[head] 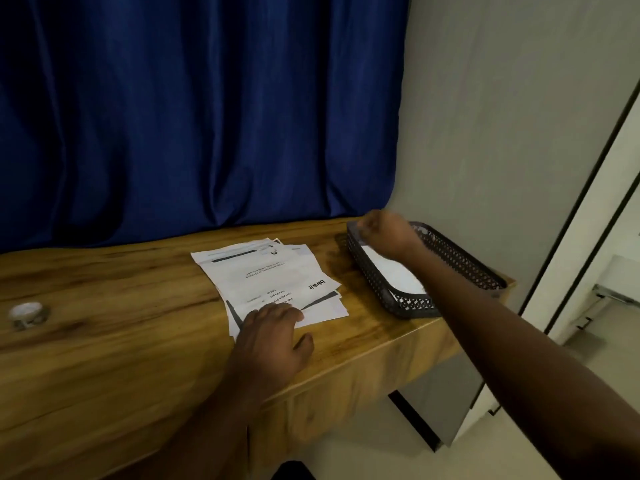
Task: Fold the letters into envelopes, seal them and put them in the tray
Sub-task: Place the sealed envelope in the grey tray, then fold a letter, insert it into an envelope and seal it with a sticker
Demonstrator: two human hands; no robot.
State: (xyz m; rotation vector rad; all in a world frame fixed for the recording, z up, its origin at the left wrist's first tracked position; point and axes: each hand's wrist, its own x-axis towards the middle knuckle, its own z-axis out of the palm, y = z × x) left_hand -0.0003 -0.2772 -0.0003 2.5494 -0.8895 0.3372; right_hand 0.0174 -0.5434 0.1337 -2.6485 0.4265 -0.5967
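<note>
Wooden desk (121,341) is bearing white printed letters (270,275), long axis pointing 11 o'clock, left hand (273,336) pressing them flat-fingered; right hand (384,237), finger state unclear through blur, is hovering over black perforated plastic tray (460,261) at 2 o'clock.

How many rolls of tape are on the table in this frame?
1. The tape roll sits near the table's far left, well apart from the paper stack and tray. Any others would be out of frame.
</note>
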